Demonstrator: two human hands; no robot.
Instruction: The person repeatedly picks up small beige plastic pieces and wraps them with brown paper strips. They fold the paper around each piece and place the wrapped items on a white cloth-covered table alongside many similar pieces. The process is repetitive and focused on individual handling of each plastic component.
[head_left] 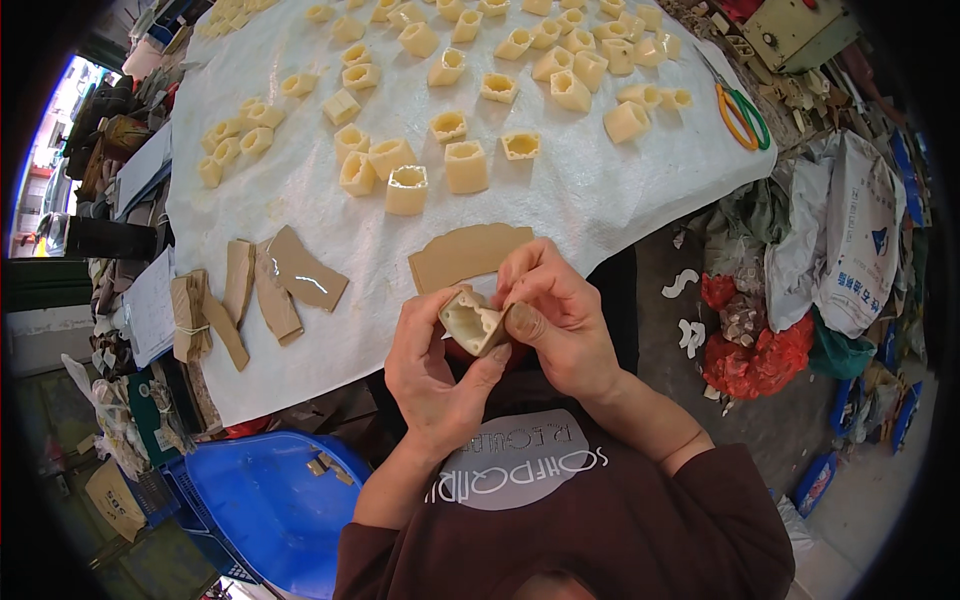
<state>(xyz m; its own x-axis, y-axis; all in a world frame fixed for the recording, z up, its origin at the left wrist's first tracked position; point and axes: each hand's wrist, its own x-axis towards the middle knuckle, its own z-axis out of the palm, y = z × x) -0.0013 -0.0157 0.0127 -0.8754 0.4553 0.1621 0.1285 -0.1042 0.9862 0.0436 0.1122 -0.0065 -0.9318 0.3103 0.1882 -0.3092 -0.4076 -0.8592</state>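
Note:
Both my hands hold one small cream-coloured hollow block [470, 322] just below the near edge of the white-covered table [600, 190]. My left hand [432, 372] cups it from below and the left. My right hand [556, 312] pinches its right side with thumb and fingers, along with a brown paper strip [497, 331] pressed against the block. A curved brown paper piece [462, 254] lies on the cloth right above my hands. Several more cream blocks [407, 188] stand further back on the cloth.
Cut brown paper pieces [300, 268] and a banded bundle [190, 318] lie at the left of the cloth. Scissors with orange and green handles [742, 115] rest at the right edge. A blue plastic tub [265, 505] sits lower left. Sacks and red bags [780, 355] pile on the right.

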